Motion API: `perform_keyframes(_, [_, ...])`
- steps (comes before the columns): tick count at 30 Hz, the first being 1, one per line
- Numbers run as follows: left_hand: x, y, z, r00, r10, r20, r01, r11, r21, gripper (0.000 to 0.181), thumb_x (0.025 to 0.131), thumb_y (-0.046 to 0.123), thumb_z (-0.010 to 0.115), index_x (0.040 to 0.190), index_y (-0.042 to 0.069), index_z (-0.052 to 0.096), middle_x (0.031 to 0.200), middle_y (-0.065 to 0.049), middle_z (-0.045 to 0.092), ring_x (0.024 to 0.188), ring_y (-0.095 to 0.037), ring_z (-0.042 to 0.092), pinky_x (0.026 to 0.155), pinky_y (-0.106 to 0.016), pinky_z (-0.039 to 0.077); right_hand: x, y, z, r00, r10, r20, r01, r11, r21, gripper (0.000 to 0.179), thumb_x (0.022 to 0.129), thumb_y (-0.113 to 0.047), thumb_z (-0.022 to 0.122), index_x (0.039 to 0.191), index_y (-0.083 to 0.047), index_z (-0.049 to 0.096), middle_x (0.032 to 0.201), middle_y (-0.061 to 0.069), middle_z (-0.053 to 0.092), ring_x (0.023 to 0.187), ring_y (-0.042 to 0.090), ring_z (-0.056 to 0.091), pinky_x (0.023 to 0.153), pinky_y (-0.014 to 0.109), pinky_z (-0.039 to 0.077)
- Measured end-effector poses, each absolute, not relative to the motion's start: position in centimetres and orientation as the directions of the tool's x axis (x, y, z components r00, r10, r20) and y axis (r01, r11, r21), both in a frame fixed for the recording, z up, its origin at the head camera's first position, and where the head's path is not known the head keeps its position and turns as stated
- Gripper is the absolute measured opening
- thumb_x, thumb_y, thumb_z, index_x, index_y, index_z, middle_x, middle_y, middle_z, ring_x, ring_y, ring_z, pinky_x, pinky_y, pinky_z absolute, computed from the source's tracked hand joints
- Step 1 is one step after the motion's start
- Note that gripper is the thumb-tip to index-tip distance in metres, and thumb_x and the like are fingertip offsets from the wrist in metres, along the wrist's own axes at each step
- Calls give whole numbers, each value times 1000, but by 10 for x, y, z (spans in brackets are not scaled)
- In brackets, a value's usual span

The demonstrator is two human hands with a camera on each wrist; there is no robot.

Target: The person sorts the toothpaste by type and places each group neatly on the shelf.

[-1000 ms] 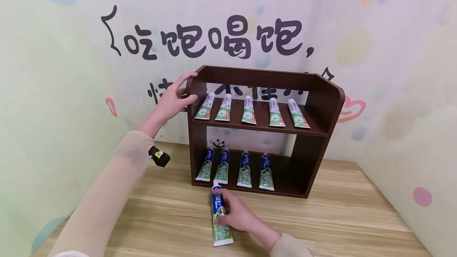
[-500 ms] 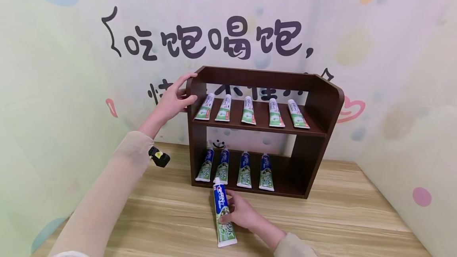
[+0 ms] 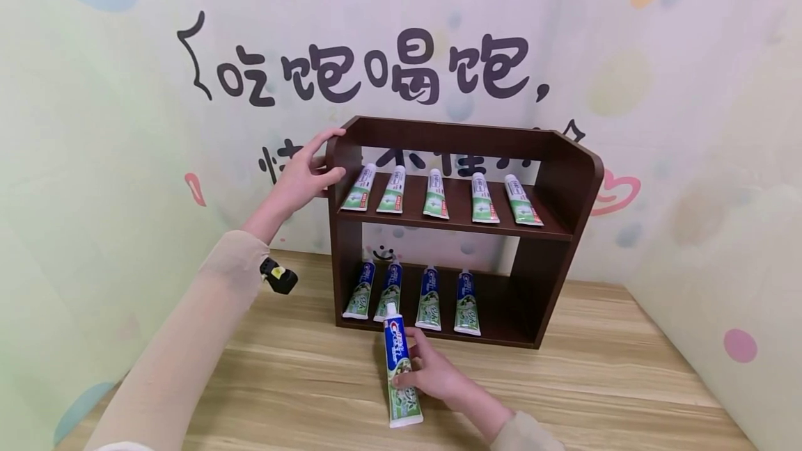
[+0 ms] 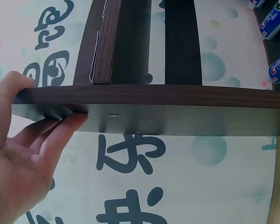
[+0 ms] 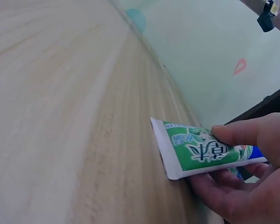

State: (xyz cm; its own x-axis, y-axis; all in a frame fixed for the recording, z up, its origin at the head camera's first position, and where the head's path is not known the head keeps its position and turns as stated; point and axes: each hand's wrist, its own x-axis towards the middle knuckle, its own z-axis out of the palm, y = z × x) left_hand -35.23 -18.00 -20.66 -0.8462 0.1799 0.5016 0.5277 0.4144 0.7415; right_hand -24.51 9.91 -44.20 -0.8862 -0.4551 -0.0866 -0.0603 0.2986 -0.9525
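Note:
In the head view my right hand (image 3: 441,376) holds a blue, green and white toothpaste tube (image 3: 397,341) above the table, cap end pointing away toward the shelf. The right wrist view has the thumb on the tube's printed face and fingers beneath it. My left hand (image 3: 303,179) grips the upper left side panel of a dark brown two-tier shelf (image 3: 451,228); in the left wrist view its fingers (image 4: 67,128) press the panel's outer face. Several white and green tubes (image 3: 436,195) lie on the upper tier. Several blue and green tubes (image 3: 429,301) lie in the lower tier.
The shelf stands on a wood-grain table (image 3: 301,367) against a printed curtain wall (image 3: 401,5) with dark lettering. A black device (image 3: 279,275) is strapped at the left wrist. The held tube's cap overlaps the shelf's front lower edge in the head view.
My right hand has moved the toothpaste tube slightly right and toward the shelf, and its thumb and fingers have settled nearer the tube's right side. The left hand stays put on the shelf.

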Motion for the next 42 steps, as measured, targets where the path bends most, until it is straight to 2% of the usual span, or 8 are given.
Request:
perform_keyframes(3, [-352, -180, -206, -849, 178, 498, 524, 416, 743, 60, 95, 20, 62, 147, 39, 38, 142, -17, 55, 114, -31, 65, 73, -42, 60, -246, 104, -439, -868, -476, -141, -5, 292, -956, 86, 80, -2, 75, 148, -20, 25, 121, 22, 58, 95, 26, 65, 71, 43, 58])
perform_keyframes(7, [-351, -180, -206, -853, 174, 492, 516, 422, 745, 60, 95, 21, 63, 146, 40, 38, 142, -17, 55, 114, -31, 64, 74, -43, 61, -248, 109, -437, -846, -509, -157, 14, 274, -962, 87, 83, -4, 74, 150, -21, 20, 126, 24, 60, 95, 26, 68, 71, 43, 58])
perform_keyframes(10, [-351, -180, -206, -856, 172, 488, 511, 426, 746, 60, 95, 22, 63, 146, 41, 38, 142, -17, 55, 113, -32, 65, 75, -43, 61, -248, 113, -437, -834, -531, -149, 17, 246, -969, 94, 80, 0, 75, 151, -17, 15, 130, 24, 58, 96, 26, 68, 74, 43, 58])
perform_keyframes(16, [-351, -179, -205, -855, 169, 491, 512, 432, 743, 60, 95, 24, 63, 146, 42, 38, 141, -17, 56, 113, -31, 65, 75, -43, 60, -247, 120, -438, -825, -553, -115, 28, 163, -986, 111, 66, 18, 71, 151, -12, 7, 134, 23, 54, 108, 29, 64, 91, 39, 56])
perform_keyframes(22, [-351, -179, -205, -853, 168, 493, 514, 431, 742, 60, 95, 23, 64, 146, 41, 38, 140, -18, 57, 112, -31, 66, 72, -40, 60, -248, 127, -435, -837, -535, -115, 42, 146, -988, 117, 65, 19, 70, 154, -13, 2, 149, 30, 39, 123, 42, 56, 98, 46, 53])
perform_keyframes(32, [-352, -179, -206, -854, 168, 493, 514, 427, 744, 60, 95, 20, 63, 146, 39, 38, 138, -18, 58, 111, -31, 66, 70, -38, 60, -253, 142, -427, -864, -500, -69, -19, 169, -985, 94, 69, 12, 74, 146, -4, 23, 136, 29, 53, 105, 27, 64, 90, 41, 56])
perform_keyframes(38, [-352, -180, -207, -847, 177, 501, 526, 415, 743, 61, 95, 18, 63, 147, 37, 38, 142, -17, 55, 116, -31, 64, 73, -42, 60, -254, 152, -420, -873, -480, -82, 2, 165, -986, 94, 75, 5, 74, 151, -11, 21, 125, 26, 59, 96, 24, 67, 84, 41, 58])
perform_keyframes(42, [-351, -180, -206, -842, 183, 507, 534, 405, 742, 61, 95, 16, 62, 147, 35, 38, 143, -16, 54, 117, -31, 63, 74, -42, 60, -257, 158, -417, -876, -474, -90, 13, 164, -986, 92, 80, -2, 74, 153, -14, 20, 128, 24, 57, 94, 22, 68, 79, 40, 59])
